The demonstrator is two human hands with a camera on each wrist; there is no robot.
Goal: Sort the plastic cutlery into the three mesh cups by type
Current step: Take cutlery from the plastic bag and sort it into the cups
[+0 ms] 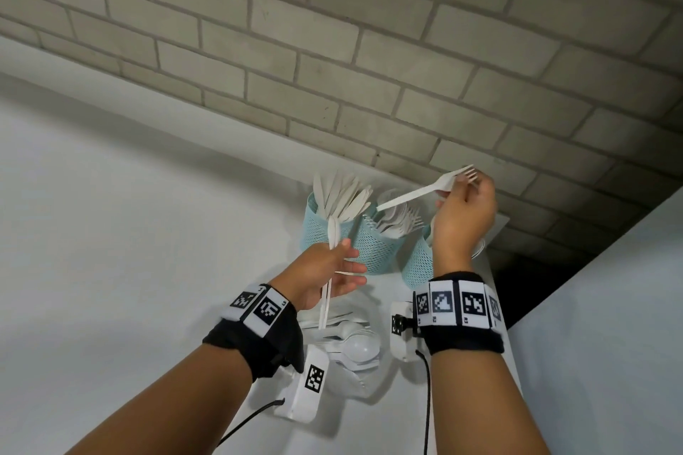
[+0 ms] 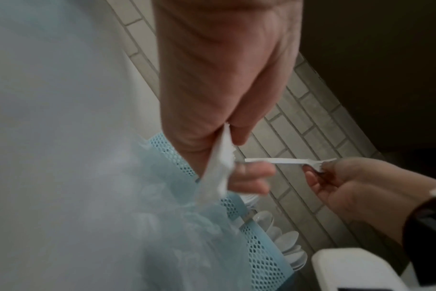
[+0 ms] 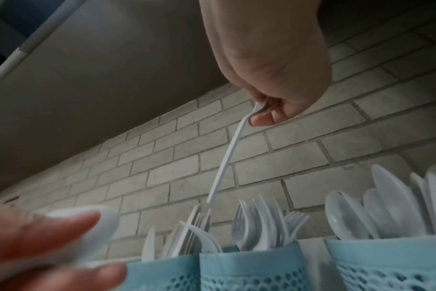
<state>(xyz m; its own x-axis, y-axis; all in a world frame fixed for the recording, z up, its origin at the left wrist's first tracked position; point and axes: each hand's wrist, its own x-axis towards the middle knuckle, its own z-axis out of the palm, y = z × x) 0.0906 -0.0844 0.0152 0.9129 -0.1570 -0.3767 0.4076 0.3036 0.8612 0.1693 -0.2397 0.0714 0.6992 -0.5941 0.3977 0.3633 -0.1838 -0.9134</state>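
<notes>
Pinching fork (image 1: 425,191) by tines, right hand (image 1: 462,218) raised.

The three cups (image 1: 377,251) are pale blue plastic mesh, perforated all over, with a smooth solid rim. The fork (image 1: 425,192) held above them is thin white plastic with a matt look, like the knives (image 1: 343,196) in the left cup. The spoons (image 3: 386,212) in the right cup look glossier and slightly translucent. The far wall (image 1: 332,48) is rough, matt grey brick; the table (image 1: 129,214) is smooth matt white.
</notes>
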